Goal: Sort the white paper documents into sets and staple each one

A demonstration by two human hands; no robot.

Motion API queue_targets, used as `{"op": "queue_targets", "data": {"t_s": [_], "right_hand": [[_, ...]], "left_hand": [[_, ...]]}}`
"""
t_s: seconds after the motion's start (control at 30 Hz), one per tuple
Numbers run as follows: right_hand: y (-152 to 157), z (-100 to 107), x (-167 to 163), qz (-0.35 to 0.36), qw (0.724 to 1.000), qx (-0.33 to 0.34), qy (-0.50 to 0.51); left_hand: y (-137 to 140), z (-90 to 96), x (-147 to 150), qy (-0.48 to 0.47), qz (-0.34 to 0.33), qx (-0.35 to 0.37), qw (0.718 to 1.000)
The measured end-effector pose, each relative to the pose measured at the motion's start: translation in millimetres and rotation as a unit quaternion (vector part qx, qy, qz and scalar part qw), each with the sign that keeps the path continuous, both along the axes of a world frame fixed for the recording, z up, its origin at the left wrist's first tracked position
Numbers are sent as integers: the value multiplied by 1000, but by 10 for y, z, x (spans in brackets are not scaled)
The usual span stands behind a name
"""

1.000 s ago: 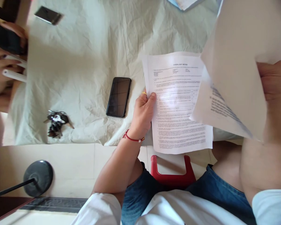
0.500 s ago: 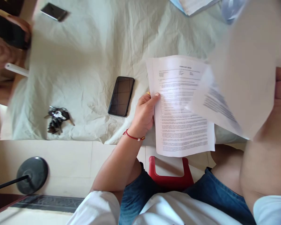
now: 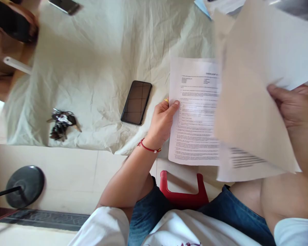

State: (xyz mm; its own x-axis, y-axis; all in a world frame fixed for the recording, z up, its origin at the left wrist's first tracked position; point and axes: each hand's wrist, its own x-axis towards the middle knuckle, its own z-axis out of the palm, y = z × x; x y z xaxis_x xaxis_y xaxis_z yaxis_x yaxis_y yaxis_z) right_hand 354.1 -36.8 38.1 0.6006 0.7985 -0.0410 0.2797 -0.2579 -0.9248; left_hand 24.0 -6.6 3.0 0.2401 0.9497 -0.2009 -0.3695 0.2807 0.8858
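My left hand [image 3: 162,119] pinches the left edge of a printed sheet [image 3: 195,112], thumb on top and fingers beneath. The sheet reaches over the table's front edge. On the right, my right hand [image 3: 295,106] grips several loose papers [image 3: 248,95], its thumb over them and its other fingers partly hidden. These papers are blurred and overlap the right part of the printed sheet; lines of print show on a lower one. A dark smartphone [image 3: 136,102] lies on the cloth just left of my left hand.
A bunch of keys [image 3: 63,123] and another phone [image 3: 64,5] lie on the cloth-covered table [image 3: 100,68]. Another person's arm [image 3: 0,75] is at the left edge. Below are a red plastic stool [image 3: 182,198] and a round black base [image 3: 25,186]. More papers [image 3: 224,5] lie at the back.
My right hand has come in from the right edge, swinging its papers leftward and down over the printed sheet's right side. My left hand keeps its hold; the view has shifted slightly.
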Motion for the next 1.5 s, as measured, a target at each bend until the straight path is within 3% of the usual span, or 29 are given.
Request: {"op": "queue_targets", "data": {"t_s": [0.13, 0.27, 0.5, 0.6, 0.73, 0.93, 1.13, 1.5], "right_hand": [[62, -44, -97, -16, 996, 32, 85], [111, -86, -133, 48, 981, 69, 175], [54, -76, -247, 85, 975, -55, 199], [47, -91, -274, 79, 975, -75, 195], [63, -139, -258, 41, 984, -30, 173], [63, -221, -218, 65, 983, 33, 171], [89, -277, -207, 56, 982, 74, 162], [140, -371, -111, 24, 984, 153, 83]], "left_hand": [[18, -26, -23, 10, 25, -2, 1000], [39, -48, -54, 5, 52, -4, 999], [21, -32, -27, -11, 67, -19, 997], [10, -16, -7, -22, 55, -33, 998], [11, 8, -13, -33, 50, -62, 996], [-7, 35, -33, -24, -11, -62, 998], [-54, 33, 17, 29, 20, -34, 999], [-99, 139, 34, 44, -30, -32, 998]]}}
